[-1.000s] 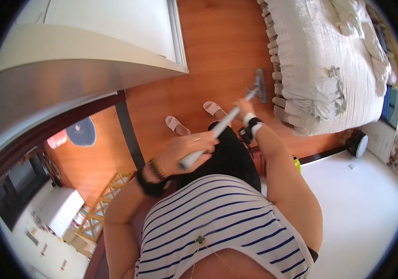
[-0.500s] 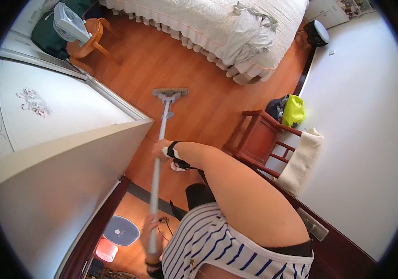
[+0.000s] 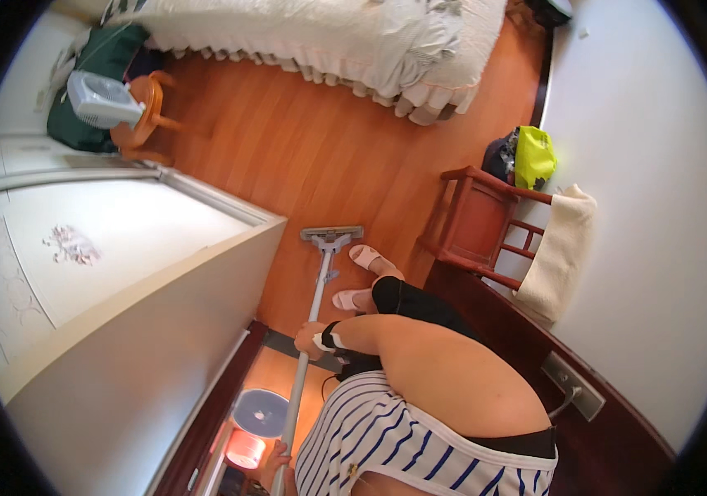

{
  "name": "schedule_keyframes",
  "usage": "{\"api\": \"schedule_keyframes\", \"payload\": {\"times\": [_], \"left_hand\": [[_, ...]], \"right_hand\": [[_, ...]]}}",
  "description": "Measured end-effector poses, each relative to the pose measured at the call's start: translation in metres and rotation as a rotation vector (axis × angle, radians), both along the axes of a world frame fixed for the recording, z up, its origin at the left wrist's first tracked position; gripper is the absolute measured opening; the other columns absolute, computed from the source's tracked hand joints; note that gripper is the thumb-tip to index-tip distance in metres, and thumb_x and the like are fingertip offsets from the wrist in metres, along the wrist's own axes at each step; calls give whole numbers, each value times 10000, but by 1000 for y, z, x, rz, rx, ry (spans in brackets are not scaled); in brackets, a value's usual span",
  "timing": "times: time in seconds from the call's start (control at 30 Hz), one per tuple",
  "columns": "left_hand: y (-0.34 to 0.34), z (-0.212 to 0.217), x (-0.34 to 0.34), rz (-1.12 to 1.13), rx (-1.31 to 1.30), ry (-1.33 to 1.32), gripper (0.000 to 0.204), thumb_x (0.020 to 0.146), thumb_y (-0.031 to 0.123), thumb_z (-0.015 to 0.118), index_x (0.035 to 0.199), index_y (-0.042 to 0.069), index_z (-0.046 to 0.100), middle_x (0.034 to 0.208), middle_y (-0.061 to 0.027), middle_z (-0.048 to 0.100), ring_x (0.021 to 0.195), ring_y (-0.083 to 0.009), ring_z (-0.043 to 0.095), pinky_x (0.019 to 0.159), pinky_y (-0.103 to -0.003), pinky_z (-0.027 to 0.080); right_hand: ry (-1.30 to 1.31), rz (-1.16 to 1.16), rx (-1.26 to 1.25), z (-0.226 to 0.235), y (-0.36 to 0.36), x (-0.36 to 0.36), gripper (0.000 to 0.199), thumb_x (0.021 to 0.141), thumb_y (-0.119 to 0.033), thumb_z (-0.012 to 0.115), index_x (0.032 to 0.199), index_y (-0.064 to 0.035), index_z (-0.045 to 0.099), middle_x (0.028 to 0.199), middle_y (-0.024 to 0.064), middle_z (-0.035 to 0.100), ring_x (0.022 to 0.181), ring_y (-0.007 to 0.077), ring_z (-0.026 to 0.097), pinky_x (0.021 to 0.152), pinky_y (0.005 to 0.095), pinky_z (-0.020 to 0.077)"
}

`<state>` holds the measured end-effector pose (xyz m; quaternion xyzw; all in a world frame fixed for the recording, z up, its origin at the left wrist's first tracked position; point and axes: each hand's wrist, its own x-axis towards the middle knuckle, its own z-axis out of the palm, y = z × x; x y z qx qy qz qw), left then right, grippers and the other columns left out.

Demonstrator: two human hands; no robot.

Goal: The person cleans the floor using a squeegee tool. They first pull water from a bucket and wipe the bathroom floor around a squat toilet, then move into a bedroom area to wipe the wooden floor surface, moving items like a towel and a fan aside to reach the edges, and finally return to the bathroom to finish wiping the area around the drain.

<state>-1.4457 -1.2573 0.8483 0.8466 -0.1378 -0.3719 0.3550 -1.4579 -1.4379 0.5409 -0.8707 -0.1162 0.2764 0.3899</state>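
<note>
A long-handled sponge mop with a pale pole slants across the wooden floor. Its wide flat head lies on the boards just beyond my pink slippers. Around the middle of the pole my right hand is closed, with a black and white band at the wrist. Lower down, by the bottom edge, my left hand grips the upper end of the same pole; part of that hand is cut off or hidden.
A white cabinet stands close on the left. To the right are a red wooden chair with a cream cloth and a yellow-green bag. The bed lies ahead; a stool holds a fan at far left.
The mop head has come back over the floor, away from the bed and closer to my feet. Both hands have drawn nearer to my body, still around the pole.
</note>
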Motion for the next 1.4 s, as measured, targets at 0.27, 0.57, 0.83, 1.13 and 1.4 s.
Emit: {"api": "schedule_keyframes", "payload": {"times": [0.27, 0.57, 0.83, 1.13, 1.4], "left_hand": [[-141, -96, 22, -555, -467, 144, 168, 696, -18, 573, 862, -24, 553, 1032, -197, 571, 1028, -317, 528, 900, -368, 384], [-24, -86, 37, -583, -462, 4, 142, 742, -6, 543, 883, -19, 546, 1056, -177, 564, 1036, -301, 525, 912, -366, 368], [239, 5, -27, 49, -123, -135, 112, 734, 37, 547, 823, -26, 575, 955, -188, 602, 987, -300, 554, 934, -388, 363], [304, -11, -132, 633, -168, -147, 161, 770, 34, 526, 913, -36, 547, 1108, -204, 534, 1095, -295, 481, 940, -370, 346], [344, -22, -232, 645, 56, 255, 223, 734, 86, 610, 923, -19, 554, 1065, -195, 566, 1039, -280, 530, 918, -359, 381]], "right_hand": [[132, -487, -302, -29, -178, -83, 89, 594, -154, 633, 660, -94, 635, 690, 87, 595, 747, 277, 571, 642, 373, 485], [-82, -451, -206, -80, -53, -43, 154, 522, -180, 660, 642, -103, 600, 702, 88, 578, 761, 290, 534, 666, 381, 443], [-240, -93, 87, -32, 273, 3, 143, 523, -173, 611, 638, -90, 603, 682, 125, 572, 762, 312, 548, 689, 407, 428], [-105, 605, 2, -17, 345, 32, 97, 647, -166, 586, 610, -80, 612, 568, 121, 571, 510, 249, 539, 467, 375, 423], [-76, 701, 175, -39, 366, -96, 143, 705, -167, 574, 614, -57, 563, 571, 129, 524, 488, 245, 474, 478, 368, 402]]}}
